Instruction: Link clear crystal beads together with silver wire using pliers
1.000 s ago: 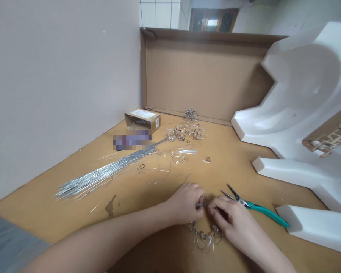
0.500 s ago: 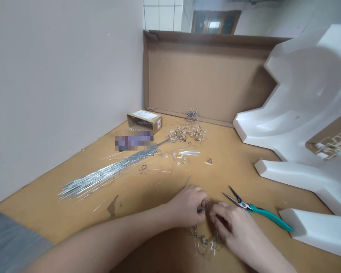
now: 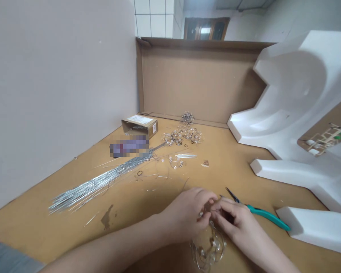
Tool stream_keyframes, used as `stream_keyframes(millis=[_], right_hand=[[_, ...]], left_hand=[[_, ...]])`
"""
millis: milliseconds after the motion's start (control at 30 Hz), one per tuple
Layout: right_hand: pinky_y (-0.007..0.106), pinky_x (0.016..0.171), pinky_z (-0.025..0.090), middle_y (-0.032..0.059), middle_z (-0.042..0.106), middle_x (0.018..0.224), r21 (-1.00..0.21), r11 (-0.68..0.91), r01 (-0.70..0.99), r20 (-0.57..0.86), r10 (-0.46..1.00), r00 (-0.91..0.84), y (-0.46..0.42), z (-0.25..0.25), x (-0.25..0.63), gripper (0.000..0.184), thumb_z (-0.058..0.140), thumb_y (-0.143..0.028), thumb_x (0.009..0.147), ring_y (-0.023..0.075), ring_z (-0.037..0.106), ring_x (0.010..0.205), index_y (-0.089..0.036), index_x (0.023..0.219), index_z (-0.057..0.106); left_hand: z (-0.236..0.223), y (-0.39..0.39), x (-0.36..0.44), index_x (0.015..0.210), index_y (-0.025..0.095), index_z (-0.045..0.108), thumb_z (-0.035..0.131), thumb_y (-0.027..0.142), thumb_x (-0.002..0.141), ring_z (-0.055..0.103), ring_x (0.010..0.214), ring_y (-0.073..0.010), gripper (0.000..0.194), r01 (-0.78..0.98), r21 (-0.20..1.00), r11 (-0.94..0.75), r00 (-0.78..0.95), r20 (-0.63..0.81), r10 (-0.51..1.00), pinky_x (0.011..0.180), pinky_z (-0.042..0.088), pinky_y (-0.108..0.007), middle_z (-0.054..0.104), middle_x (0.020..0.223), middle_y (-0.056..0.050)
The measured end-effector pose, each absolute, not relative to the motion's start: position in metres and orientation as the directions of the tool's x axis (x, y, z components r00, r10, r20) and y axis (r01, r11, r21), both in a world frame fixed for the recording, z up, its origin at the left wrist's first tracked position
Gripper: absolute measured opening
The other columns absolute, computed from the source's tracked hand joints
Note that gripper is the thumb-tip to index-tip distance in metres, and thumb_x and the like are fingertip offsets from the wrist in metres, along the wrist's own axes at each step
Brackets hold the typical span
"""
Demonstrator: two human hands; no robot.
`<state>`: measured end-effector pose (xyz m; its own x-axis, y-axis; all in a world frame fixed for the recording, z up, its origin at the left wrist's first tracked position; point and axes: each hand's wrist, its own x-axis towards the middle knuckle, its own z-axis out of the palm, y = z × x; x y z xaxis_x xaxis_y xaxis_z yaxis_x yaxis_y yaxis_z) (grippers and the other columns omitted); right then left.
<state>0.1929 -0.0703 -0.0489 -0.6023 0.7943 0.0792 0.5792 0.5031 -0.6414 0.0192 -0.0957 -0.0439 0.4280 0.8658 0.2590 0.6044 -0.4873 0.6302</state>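
Observation:
My left hand (image 3: pixel 191 212) is closed, thumb and fingers pinching the upper end of a beaded wire chain (image 3: pixel 210 246). Pressed close against it, my right hand (image 3: pixel 233 218) pinches the same end between thumb and fingertips. Clear beads and thin silvery wire loops hang below both hands. The exact grip point is partly hidden by the fingers. Just beyond my right hand lie needle-nose pliers (image 3: pixel 268 216) with teal handles, their jaws apart and partly covered by that hand.
A bundle of straight silvery wires (image 3: pixel 102 180) lies to the left. Behind it are an open small cardboard box (image 3: pixel 140 125) and a blurred purple item (image 3: pixel 129 147). Beaded wire pieces (image 3: pixel 184 134) are heaped farther back. White foam blocks (image 3: pixel 284 168) border the right side.
My hands have come together, and the right hand now touches the left at the pinch. More of the beaded chain shows below them. The view has shifted slightly.

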Motion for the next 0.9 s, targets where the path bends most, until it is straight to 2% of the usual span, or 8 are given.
stream_keyframes(millis=[133, 233, 333, 433, 567, 667, 900], right_hand=[[0.025, 0.056, 0.039, 0.0010, 0.055, 0.066, -0.624, 0.541, 0.563, 0.149, 0.790, -0.594, -0.070, -0.052, 0.191, 0.017, 0.044, -0.021, 0.080, 0.0131, 0.051, 0.059, -0.019, 0.074, 0.060], [0.024, 0.056, 0.040, 0.0019, 0.057, 0.074, -0.634, 0.547, 0.548, 0.198, 0.799, -0.568, -0.070, -0.054, 0.191, 0.013, 0.045, -0.022, 0.080, 0.0122, 0.051, 0.059, -0.021, 0.080, 0.058], [0.024, 0.052, 0.039, 0.0014, 0.057, 0.075, -0.627, 0.467, 0.624, 0.224, 0.875, -0.429, -0.070, -0.053, 0.195, 0.010, 0.046, -0.029, 0.079, 0.0122, 0.050, 0.057, -0.022, 0.079, 0.053], [0.025, 0.051, 0.037, -0.0018, 0.055, 0.061, -0.496, 0.355, 0.792, 0.158, 0.934, -0.320, -0.071, -0.048, 0.199, 0.015, 0.047, -0.034, 0.076, 0.0133, 0.049, 0.052, -0.023, 0.066, 0.049], [0.027, 0.051, 0.034, -0.0011, 0.060, 0.063, -0.307, 0.312, 0.899, 0.030, 0.947, -0.319, -0.079, -0.043, 0.193, 0.023, 0.053, -0.047, 0.068, 0.0177, 0.055, 0.056, -0.024, 0.064, 0.051], [0.027, 0.049, 0.031, -0.0015, 0.061, 0.058, -0.264, 0.273, 0.925, -0.040, 0.955, -0.294, -0.086, -0.045, 0.183, 0.030, 0.056, -0.054, 0.063, 0.0194, 0.056, 0.054, -0.025, 0.064, 0.051], [0.026, 0.048, 0.025, -0.0027, 0.061, 0.059, -0.213, 0.307, 0.928, -0.053, 0.944, -0.325, -0.089, -0.058, 0.176, 0.015, 0.048, -0.040, 0.072, 0.0200, 0.058, 0.056, -0.025, 0.075, 0.045]], left_hand=[[-0.048, -0.096, 0.021, 0.111, 0.022, 0.046, 0.043, 0.012, 0.073, 0.054, 0.070, -0.0104, 0.039, 0.562, 0.731, -0.387, 0.423, 0.148, 0.894, 0.063, 0.041, -0.020, 0.061, 0.085, 0.001], [-0.055, -0.091, 0.019, 0.102, 0.021, 0.052, 0.044, 0.016, 0.076, 0.054, 0.066, -0.0097, 0.028, 0.569, 0.743, -0.352, 0.406, 0.118, 0.906, 0.059, 0.039, -0.018, 0.061, 0.076, 0.002], [-0.059, -0.087, 0.016, 0.093, 0.019, 0.056, 0.044, 0.017, 0.076, 0.054, 0.061, -0.0092, 0.020, 0.602, 0.730, -0.323, 0.372, 0.102, 0.923, 0.057, 0.038, -0.018, 0.062, 0.069, 0.003], [-0.060, -0.084, 0.016, 0.088, 0.018, 0.059, 0.044, 0.016, 0.076, 0.053, 0.058, -0.0090, 0.019, 0.627, 0.714, -0.313, 0.351, 0.100, 0.931, 0.056, 0.038, -0.018, 0.062, 0.064, 0.003], [-0.059, -0.084, 0.016, 0.088, 0.018, 0.060, 0.044, 0.015, 0.074, 0.054, 0.060, -0.0092, 0.022, 0.652, 0.703, -0.284, 0.294, 0.111, 0.949, 0.057, 0.039, -0.019, 0.063, 0.067, 0.002], [-0.059, -0.084, 0.015, 0.090, 0.019, 0.060, 0.044, 0.016, 0.074, 0.054, 0.059, -0.0095, 0.023, 0.658, 0.706, -0.262, 0.263, 0.110, 0.958, 0.057, 0.039, -0.019, 0.063, 0.067, 0.002], [-0.057, -0.085, 0.016, 0.091, 0.019, 0.060, 0.043, 0.013, 0.072, 0.056, 0.062, -0.0107, 0.027, 0.653, 0.709, -0.266, 0.260, 0.121, 0.958, 0.060, 0.041, -0.020, 0.063, 0.066, 0.002]])
